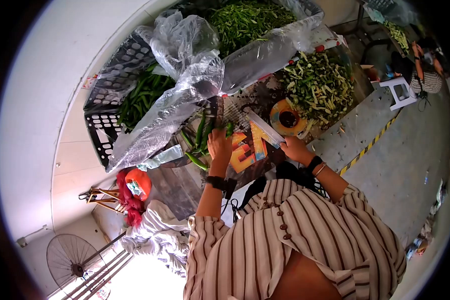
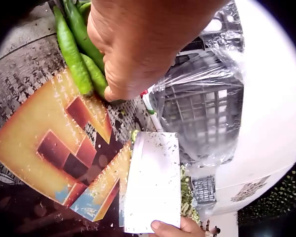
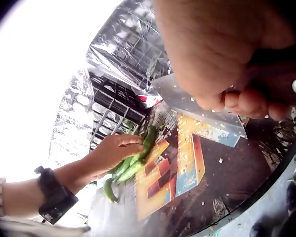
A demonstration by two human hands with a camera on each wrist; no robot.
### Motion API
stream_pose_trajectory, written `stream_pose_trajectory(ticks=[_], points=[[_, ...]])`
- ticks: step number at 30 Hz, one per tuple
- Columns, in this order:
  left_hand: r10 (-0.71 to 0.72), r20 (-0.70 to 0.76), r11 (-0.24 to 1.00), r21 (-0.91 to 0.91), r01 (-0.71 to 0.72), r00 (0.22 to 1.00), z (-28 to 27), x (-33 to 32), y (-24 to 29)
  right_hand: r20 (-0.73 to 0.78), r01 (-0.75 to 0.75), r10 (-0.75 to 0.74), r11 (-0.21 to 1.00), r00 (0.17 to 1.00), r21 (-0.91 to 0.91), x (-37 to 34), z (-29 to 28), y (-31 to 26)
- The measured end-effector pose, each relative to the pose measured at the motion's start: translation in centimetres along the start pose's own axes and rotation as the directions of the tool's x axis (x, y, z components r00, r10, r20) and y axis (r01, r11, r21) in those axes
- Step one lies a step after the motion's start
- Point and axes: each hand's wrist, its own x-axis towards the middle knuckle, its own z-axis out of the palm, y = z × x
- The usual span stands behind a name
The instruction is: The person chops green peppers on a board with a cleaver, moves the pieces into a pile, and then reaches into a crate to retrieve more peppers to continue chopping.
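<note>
Several whole green peppers [image 1: 200, 131] lie on the printed tabletop, and the left hand [image 1: 219, 145] rests over them with its fingers curled round some. In the left wrist view the peppers [image 2: 75, 54] show beside the left hand [image 2: 133, 47]; the fingertips hide part of them. The right hand [image 1: 296, 150] grips a wide-bladed cleaver [image 1: 266, 129], its blade over the tabletop to the right of the peppers. Small bits cling to the blade [image 2: 153, 182]. In the right wrist view the right hand [image 3: 227, 54] has its fingers curled at the cleaver [image 3: 197, 106].
A heap of cut peppers [image 1: 319, 87] lies at the table's right, beside an orange ring print. Behind stand crates lined with clear plastic [image 1: 185, 45], holding whole peppers [image 1: 147, 92] and more green pieces [image 1: 250, 20]. A white stool [image 1: 398, 92] and another person [image 1: 426, 75] are at far right.
</note>
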Motion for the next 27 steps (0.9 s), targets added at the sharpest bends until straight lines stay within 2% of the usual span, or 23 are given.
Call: stream_pose_trajectory(ticks=[2, 4, 7, 9, 10, 12, 15, 17, 19, 20, 24, 26, 27], points=[[-0.024, 0.017, 0.999, 0.028, 0.023, 1.000, 0.4, 0.3, 0.2, 0.076, -0.050, 0.051, 0.999, 0.996, -0.006, -0.1, -0.3, -0.3], [-0.048, 0.033, 0.997, 0.059, 0.046, 0.998, 0.2, 0.4, 0.4, 0.043, -0.023, 0.023, 1.000, 0.999, 0.001, -0.2, -0.1, -0.2], [-0.030, 0.021, 0.999, -0.033, 0.031, 0.999, -0.3, 0.2, 0.8, 0.000, 0.006, -0.006, 1.000, 1.000, -0.002, -0.1, -0.1, -0.1], [0.074, -0.165, 0.987, -0.128, -0.096, 0.983, -1.1, -0.1, 1.2, -0.002, 0.005, -0.005, 1.000, 1.000, -0.009, -0.3, 0.0, 0.0], [0.070, -0.165, 0.988, -0.127, -0.092, 0.984, -1.8, -0.3, 1.4, 0.005, 0.007, -0.007, 1.000, 1.000, 0.001, -0.2, 0.1, 0.1], [0.093, -0.268, 0.971, -0.190, -0.147, 0.959, -3.2, -0.5, 2.1, 0.011, 0.013, -0.013, 1.000, 1.000, 0.008, 0.2, 0.1, 0.2], [0.109, -0.260, 0.964, -0.209, -0.166, 0.959, -4.3, -1.7, 2.8, -0.019, 0.026, -0.025, 1.000, 0.999, 0.016, 0.1, 0.4, 0.4], [0.112, -0.269, 0.956, -0.232, -0.178, 0.957, -2.6, -3.1, 2.6, -0.034, 0.036, -0.038, 0.998, 0.999, -0.044, 0.2, 0.4, 0.5], [0.223, -0.128, 0.929, -0.273, -0.250, 0.966, -0.7, -4.6, 2.5, -0.045, 0.036, -0.037, 0.999, 0.998, -0.031, -0.1, 0.0, -0.3], [0.213, -0.070, 0.940, -0.257, -0.224, 0.975, 0.0, -5.4, 2.7, -0.061, 0.032, -0.033, 0.999, 0.998, -0.015, -0.3, -0.3, -0.7], [0.237, 0.056, 0.936, -0.282, -0.213, 0.970, 2.3, -6.3, 2.5, -0.036, 0.023, -0.020, 0.998, 0.999, 0.066, -0.6, -0.7, -1.7], [0.226, 0.072, 0.941, -0.274, -0.199, 0.971, 2.9, -6.3, 2.4, -0.096, 0.115, -0.120, 0.992, 0.988, -0.048, -0.9, -0.9, -2.2], [0.215, 0.084, 0.947, -0.263, -0.187, 0.973, 3.2, -6.2, 2.4, -0.096, 0.110, -0.114, 0.993, 0.989, -0.049, -1.0, -0.8, -2.1]])
